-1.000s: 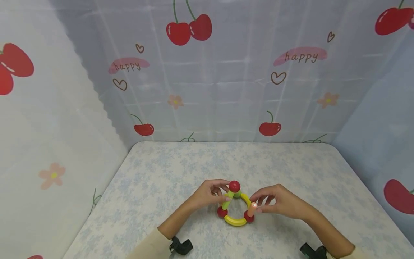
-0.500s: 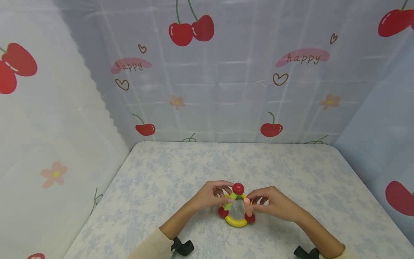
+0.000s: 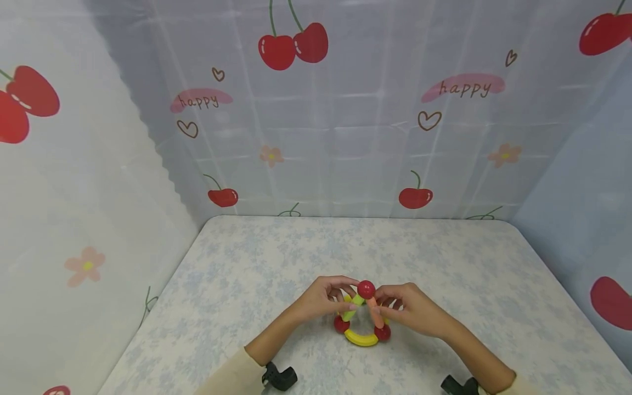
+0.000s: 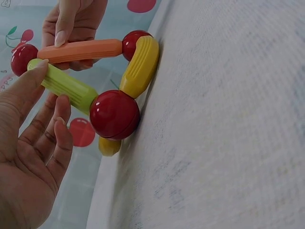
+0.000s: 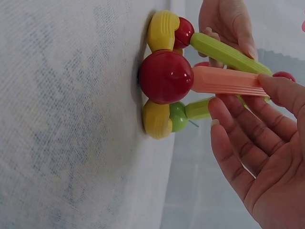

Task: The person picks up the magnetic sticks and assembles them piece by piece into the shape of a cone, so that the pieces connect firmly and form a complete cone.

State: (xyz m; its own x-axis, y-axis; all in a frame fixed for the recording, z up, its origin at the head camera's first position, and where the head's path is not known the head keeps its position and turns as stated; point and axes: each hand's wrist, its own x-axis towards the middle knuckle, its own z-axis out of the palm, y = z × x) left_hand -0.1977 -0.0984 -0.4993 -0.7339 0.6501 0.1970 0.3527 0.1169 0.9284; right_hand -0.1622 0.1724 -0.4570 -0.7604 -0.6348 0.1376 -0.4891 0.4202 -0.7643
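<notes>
On the table (image 3: 276,247) stands a pyramid-like frame of balls and rods. Its base has curved yellow rods (image 3: 361,338) joined by two red balls (image 5: 166,76) and a green ball (image 5: 178,117). A red ball (image 3: 366,289) tops it. With thumb and fingers, my left hand (image 3: 321,299) pinches a light green rod (image 4: 66,86) leaning up to the top ball. My right hand (image 3: 417,310) pinches an orange rod (image 5: 228,81), which rises from the right base ball and meets the top ball in the left wrist view. Another green rod (image 5: 197,109) stands behind, partly hidden.
A pale blue-patterned cloth covers the table. White curtains (image 3: 345,137) printed with cherries and "happy" hang behind it and on both sides. Black wrist mounts (image 3: 280,377) sit on both forearms.
My right hand has moved left, tilting the orange rod inward until its upper end meets the top red ball. My left hand keeps its pinch on the green rod, nearly still.
</notes>
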